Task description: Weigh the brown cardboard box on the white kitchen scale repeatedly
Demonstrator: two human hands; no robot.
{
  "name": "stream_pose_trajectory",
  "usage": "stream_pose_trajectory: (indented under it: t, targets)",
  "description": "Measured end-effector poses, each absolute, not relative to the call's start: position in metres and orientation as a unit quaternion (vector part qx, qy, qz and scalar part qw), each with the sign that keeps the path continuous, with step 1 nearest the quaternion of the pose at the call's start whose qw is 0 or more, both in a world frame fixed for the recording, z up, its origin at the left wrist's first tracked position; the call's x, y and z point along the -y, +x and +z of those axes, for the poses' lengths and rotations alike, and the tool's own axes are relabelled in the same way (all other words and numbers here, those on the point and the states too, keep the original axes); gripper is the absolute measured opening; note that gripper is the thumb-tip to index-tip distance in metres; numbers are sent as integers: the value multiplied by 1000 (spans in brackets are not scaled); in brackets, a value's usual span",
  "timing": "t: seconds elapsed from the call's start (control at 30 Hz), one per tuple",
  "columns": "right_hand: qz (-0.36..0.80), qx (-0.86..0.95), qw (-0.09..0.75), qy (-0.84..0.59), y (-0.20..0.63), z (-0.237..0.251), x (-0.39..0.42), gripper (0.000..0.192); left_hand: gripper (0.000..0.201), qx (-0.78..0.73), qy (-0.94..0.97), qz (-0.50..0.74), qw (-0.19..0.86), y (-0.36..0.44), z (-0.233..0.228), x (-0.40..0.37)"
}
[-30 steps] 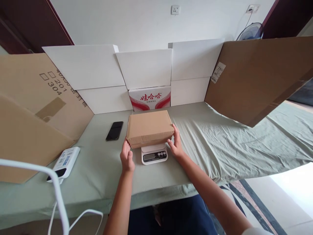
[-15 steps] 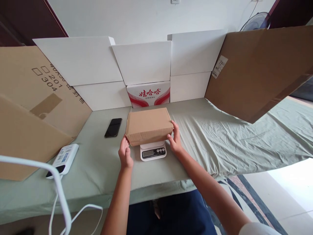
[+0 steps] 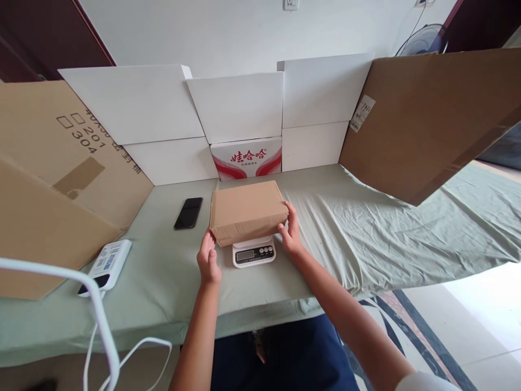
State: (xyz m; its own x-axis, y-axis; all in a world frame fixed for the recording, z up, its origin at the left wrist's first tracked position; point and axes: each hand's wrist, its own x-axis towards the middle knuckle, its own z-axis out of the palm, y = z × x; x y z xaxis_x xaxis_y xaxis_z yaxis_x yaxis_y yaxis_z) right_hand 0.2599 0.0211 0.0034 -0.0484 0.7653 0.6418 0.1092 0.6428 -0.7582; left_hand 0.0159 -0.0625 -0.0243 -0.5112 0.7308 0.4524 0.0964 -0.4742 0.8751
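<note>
A closed brown cardboard box (image 3: 247, 209) rests on a small white digital scale (image 3: 254, 253) in the middle of the table. My left hand (image 3: 209, 262) touches the box's near left corner. My right hand (image 3: 290, 230) grips its near right corner with the fingers against the side. The scale's display and buttons stick out below the box's front edge; the display is too small to read.
A black phone (image 3: 188, 213) lies left of the box. A white device (image 3: 106, 265) sits near the front left, with a white cable and frame (image 3: 101, 320) in front. Cardboard sheets (image 3: 423, 114) and white panels (image 3: 238, 106) wall the cloth-covered table (image 3: 366, 233).
My hands and the box stay where they were on the scale. Only the head view has shifted slightly.
</note>
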Motion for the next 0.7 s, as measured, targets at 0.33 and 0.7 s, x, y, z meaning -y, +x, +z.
stream_pose_trajectory:
  t: [0.33,0.7]
  targets:
    - [264,678,602,-329,260,5,-19,66,81,-469,440,737,209,16,-26,62]
    - [228,678,618,-326,262,3,-22,63,78,-445,461,741,204,19,-17,63]
